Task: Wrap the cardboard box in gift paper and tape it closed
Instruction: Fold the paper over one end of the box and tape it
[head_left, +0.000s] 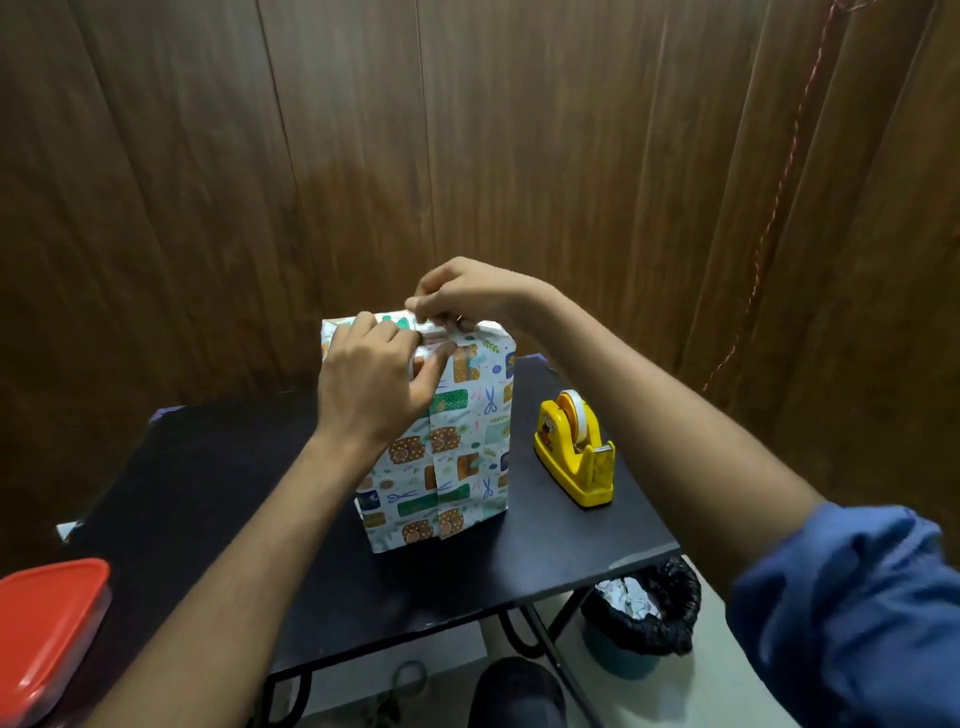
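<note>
The box (457, 457) stands upright on the black table (218, 467), covered in white gift paper printed with small green, orange and blue pictures; a vertical paper seam runs down its near face. My left hand (371, 384) presses against the upper near face, its fingers on the folded paper near the top edge. My right hand (467, 296) is above the top end, its fingertips pinching the paper fold there. Whether a piece of tape is between the fingers cannot be made out. The cardboard itself is hidden by the paper.
A yellow tape dispenser (576, 452) with a white roll stands on the table just right of the box. A red-lidded container (44, 634) sits at the lower left. Below the table's right edge is a bin (641, 618) lined with a black bag. A wooden wall stands behind.
</note>
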